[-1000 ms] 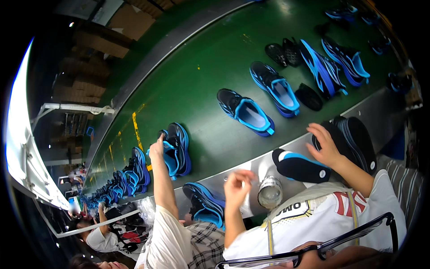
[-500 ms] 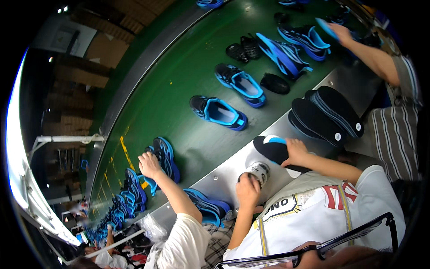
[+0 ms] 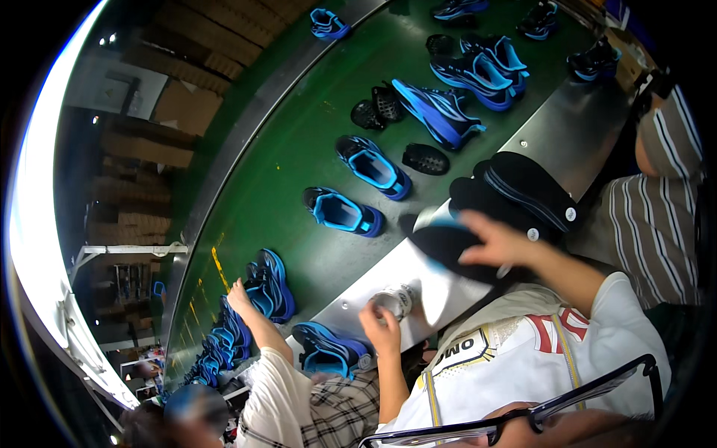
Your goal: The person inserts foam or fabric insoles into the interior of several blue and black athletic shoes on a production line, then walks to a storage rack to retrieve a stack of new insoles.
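My left hand (image 3: 382, 326) is curled at the open mouth of a small jar with a patterned label (image 3: 398, 298) on the metal ledge. What its fingers hold, if anything, is hard to make out. My right hand (image 3: 499, 243) is over a black insole (image 3: 448, 250) with a blue and white part, smeared by motion. Its thumb and forefinger are spread apart across the insole. A white, pointed flat piece (image 3: 442, 295) shows just below that insole. Close to my right hand lies a stack of black insoles (image 3: 515, 196) with small round white labels.
Black-and-blue sneakers (image 3: 342, 211) and black perforated pieces (image 3: 426, 159) rest on the green conveyor belt (image 3: 261, 187). A metal ledge (image 3: 351, 310) runs along it. To the left, a co-worker's hand (image 3: 240, 299) is near a shoe; a co-worker in stripes (image 3: 642, 224) sits at right.
My right hand's fingers have spread, and more of the white piece shows. My left hand and the jar appear lower and further left. The right co-worker's hand with a blue piece has left the view.
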A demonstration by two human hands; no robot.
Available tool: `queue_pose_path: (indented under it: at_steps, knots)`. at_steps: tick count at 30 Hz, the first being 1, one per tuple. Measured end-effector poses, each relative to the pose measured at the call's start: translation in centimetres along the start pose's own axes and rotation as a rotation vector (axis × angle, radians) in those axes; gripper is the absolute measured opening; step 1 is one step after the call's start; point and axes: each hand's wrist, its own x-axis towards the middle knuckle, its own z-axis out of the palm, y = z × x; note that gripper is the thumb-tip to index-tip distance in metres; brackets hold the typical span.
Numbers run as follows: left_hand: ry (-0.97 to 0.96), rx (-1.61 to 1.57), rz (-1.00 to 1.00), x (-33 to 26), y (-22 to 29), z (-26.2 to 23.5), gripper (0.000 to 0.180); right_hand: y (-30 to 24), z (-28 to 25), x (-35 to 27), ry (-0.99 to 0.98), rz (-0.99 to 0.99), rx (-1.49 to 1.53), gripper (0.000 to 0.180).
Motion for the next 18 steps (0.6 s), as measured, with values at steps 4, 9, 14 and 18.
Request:
queue_pose_path:
  at_steps: [4,9,14,18]
  knots:
    - [0.183,-0.366,-0.154,-1.2,2.1,2.8,0.016,1.4,-16.9,-2.0,0.465,0.101,0.408,0.069]
    - [-0.534,-0.946,-0.893,-1.9,10.0,12.0,0.045,17.9,-23.6,-4.6,0.37,0.442,0.118,0.069]
    - [-0.892,-0.813,-1.079,-1.3,12.3,18.5,0.082,19.6,-19.6,-2.7,0.315,0.348,0.162,0.066]
    - [-0.667,-1.066,-1.23,-1.2,15.7,21.4,0.064,17.2,-16.9,-2.5,0.269,0.43,0.119,0.064]
